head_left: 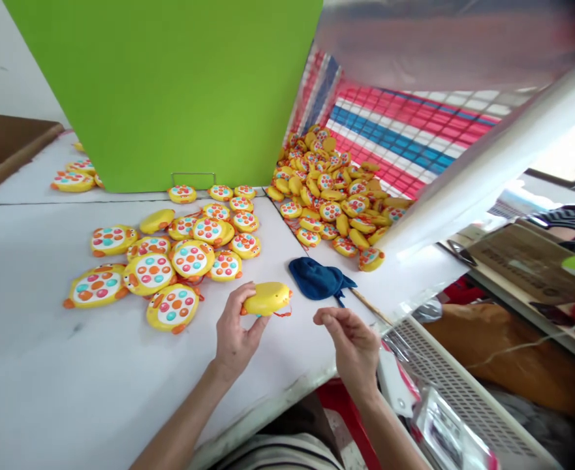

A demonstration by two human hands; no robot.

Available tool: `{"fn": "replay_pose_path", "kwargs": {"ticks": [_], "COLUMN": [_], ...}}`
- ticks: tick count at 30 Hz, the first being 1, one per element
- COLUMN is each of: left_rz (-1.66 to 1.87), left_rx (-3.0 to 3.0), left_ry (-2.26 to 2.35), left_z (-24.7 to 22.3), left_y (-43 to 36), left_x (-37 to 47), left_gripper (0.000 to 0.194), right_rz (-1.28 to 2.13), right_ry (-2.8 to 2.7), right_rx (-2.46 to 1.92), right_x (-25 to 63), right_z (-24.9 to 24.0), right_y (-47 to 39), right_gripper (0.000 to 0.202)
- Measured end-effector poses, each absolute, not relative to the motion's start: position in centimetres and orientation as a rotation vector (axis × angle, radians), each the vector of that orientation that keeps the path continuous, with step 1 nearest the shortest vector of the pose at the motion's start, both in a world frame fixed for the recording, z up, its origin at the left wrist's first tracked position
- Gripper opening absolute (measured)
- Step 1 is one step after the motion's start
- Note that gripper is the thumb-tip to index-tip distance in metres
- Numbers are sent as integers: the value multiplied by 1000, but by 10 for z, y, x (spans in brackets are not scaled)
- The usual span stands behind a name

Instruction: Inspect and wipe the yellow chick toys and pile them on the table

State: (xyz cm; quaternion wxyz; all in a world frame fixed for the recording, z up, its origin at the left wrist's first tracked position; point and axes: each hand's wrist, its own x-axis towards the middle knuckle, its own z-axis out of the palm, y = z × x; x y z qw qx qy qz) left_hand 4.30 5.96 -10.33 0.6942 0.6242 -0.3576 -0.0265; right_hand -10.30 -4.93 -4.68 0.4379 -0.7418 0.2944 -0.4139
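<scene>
My left hand (235,333) grips a yellow handheld button toy (267,299), its plain yellow back turned up and small orange parts at the ends. A thin red cord hangs at the toy's right end. To the right, apart from the toy, my right hand (353,343) is closed in a pinch; whatever is between its fingertips, if anything, is too small to make out. Just beyond that hand lies a dark blue cloth (319,277) near a thin wooden stick (370,305). Several similar toys (192,259) lie left of my hands, most with white faces and coloured buttons up.
A tall green panel (170,91) stands across the back of the white table (32,274). Behind the table's right side, a large heap of toys (333,189) rests against a striped sheet with wire mesh. A white post (483,156) and a plastic basket (458,385) are at right.
</scene>
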Motion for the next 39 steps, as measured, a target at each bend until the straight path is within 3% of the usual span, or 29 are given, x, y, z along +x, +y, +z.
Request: {"fn": "replay_pose_path", "kwargs": {"ticks": [6, 9, 14, 17, 27, 39], "left_rz": [-499, -787, -1005, -1067, -1162, -991], "left_rx": [1304, 1121, 889, 821, 789, 1173], "left_ry": [-400, -178, -44, 44, 93, -245], "left_z": [-89, -85, -85, -88, -95, -110], "left_y": [56, 52, 48, 47, 43, 46], "left_x": [35, 36, 38, 39, 39, 38], "left_gripper": [35, 37, 39, 34, 33, 44], "right_rz": [-1034, -978, -617, -518, -507, -483], "right_ry": [938, 929, 862, 781, 793, 633], "right_rx": [-1971, -1941, -1696, -1594, -1447, -1289], "right_x": [-111, -110, -89, -74, -61, -67], "right_z": [-49, -56, -72, -80, -98, -101], "right_y": [-56, -62, -54, -44, -55, -55], "right_gripper": [31, 21, 61, 69, 39, 41]}}
